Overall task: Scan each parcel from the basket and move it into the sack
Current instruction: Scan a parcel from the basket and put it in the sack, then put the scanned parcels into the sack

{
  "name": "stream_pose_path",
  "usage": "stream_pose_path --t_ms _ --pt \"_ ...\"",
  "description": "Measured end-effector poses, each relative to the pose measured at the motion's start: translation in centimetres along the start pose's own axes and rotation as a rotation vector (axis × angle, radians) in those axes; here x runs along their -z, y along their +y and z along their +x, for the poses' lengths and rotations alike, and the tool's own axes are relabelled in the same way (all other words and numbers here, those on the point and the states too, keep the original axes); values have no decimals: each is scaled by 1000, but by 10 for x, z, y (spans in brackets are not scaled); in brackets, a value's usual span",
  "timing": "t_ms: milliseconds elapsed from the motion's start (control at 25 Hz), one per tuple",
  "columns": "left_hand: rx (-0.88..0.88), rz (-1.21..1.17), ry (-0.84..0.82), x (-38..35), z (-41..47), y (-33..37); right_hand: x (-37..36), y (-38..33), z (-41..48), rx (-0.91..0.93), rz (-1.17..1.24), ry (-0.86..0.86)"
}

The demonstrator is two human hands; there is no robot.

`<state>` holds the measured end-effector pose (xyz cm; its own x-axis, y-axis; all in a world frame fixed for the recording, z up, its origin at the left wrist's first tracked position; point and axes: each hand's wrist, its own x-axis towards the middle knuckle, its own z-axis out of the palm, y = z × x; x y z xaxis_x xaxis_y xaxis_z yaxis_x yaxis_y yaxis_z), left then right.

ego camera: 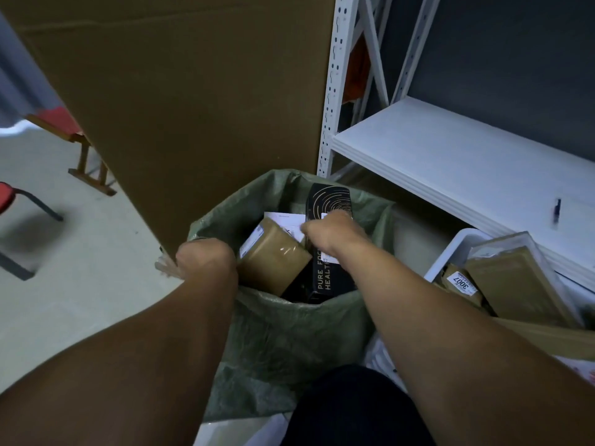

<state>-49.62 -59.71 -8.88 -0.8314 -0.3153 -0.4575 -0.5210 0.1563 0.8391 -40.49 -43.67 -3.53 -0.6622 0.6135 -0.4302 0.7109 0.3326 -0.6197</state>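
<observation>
Parcel (328, 197) in right grip (335, 234), inside sack (289, 333)

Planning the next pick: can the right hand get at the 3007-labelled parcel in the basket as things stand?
Probably yes, once freed. The right hand grips the black box in the sack; the 3007 parcel lies uncovered at the sack-side edge of the basket, with nothing between.

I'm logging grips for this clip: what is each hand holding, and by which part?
The left hand grips the green woven sack by its left rim. The right hand holds the tall black printed box around its upper half, inside the sack.
</observation>
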Motion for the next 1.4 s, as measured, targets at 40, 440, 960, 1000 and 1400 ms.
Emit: stream_pose_path --t_ms 40,440,960,1000,1400 --pt "-3 12 -5 -1 1 -2 6 9 6 -22 -30 58" --pt "-47 198 120 -39 3 -5 23 88 102 -199 -230 222" --pt "-111 204 -17 -59 8 5 42 99 99 -46 -190 239" --pt "-122 151 -31 -57 2 15 58 92 88 -37 -195 289" --pt "-155 -261 -48 -18 -67 118 181 29 -28 60 -231 677"
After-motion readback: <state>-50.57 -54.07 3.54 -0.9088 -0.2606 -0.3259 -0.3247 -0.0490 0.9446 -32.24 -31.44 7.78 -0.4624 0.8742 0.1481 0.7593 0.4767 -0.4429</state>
